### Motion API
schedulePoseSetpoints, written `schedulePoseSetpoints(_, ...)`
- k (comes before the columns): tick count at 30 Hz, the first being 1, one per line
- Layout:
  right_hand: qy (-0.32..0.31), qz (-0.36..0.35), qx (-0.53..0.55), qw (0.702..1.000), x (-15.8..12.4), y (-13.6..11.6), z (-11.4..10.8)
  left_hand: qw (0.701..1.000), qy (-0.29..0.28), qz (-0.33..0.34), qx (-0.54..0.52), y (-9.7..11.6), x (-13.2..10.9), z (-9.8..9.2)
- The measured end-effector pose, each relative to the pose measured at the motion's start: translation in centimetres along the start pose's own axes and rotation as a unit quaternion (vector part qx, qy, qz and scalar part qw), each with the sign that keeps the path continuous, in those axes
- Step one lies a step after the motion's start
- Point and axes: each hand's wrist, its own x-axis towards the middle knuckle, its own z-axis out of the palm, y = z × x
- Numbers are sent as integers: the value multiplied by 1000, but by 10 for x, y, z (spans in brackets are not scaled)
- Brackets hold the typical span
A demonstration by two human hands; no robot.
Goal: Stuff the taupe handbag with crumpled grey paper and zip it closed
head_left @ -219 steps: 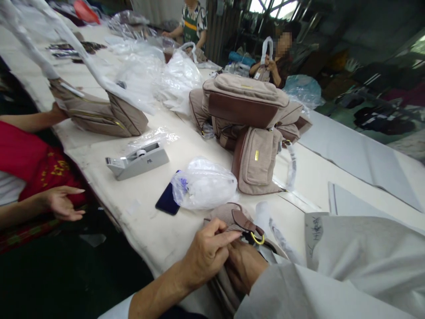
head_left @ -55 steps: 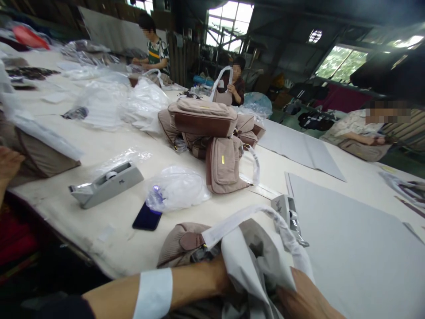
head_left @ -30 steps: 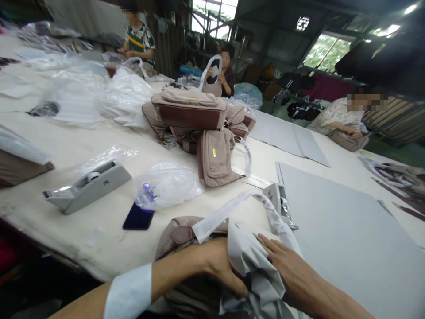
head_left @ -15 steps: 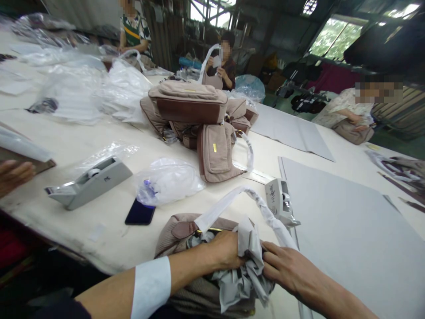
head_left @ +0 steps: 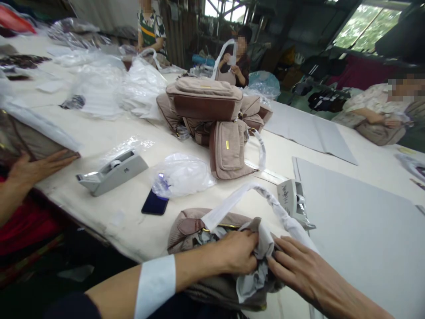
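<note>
At the bottom centre of the frame, a tan handbag (head_left: 199,221) lies open at the table's (head_left: 109,133) near edge, so grey stuffing paper (head_left: 255,274) can go in. The left hand (head_left: 237,252), fingers curled, pinches the paper at the opening; the right hand (head_left: 299,268), fingers spread, seems to press it down. Above sit a phone (head_left: 154,206), a tape dispenser (head_left: 113,170) and stacked bags (head_left: 212,115).

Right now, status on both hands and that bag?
Left hand and right hand both pressing grey paper into open handbag. Paper partly in. Wrapped handle arches overhead; tape dispenser sits close behind.
</note>
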Motion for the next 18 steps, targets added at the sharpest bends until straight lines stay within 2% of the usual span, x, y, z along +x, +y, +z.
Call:
schedulePoseSetpoints(2,7,14,-12,1000,-2,1,0,1000,4,10,-6,-14,-26,-15)
schedulePoseSetpoints(4,30,24,-36,999,3,-1,0,999,-7,-34,15,-24,-44,-24)
schedulePoseSetpoints(6,47,18,-60,997,13,-6,1,993,-22,-84,74,-27,-48,-24)
schedulePoseSetpoints(8,33,6,-66,997,27,-15,4,982,-30,-121,142,-25,-43,-17)
schedulePoseSetpoints(11,-73,-2,-62,995,41,-30,13,969,-42,-127,207,-17,-32,-11)
schedulePoseSetpoints(15,-272,36,-62,960,43,-42,29,976,-10,-44,212,-11,-44,-26)
schedulePoseSetpoints(16,-307,57,-49,949,41,-43,32,979,-7,-23,201,-12,-51,-32)
schedulePoseSetpoints(18,-315,112,35,942,37,-41,34,987,-37,-1,159,-18,-65,-37)
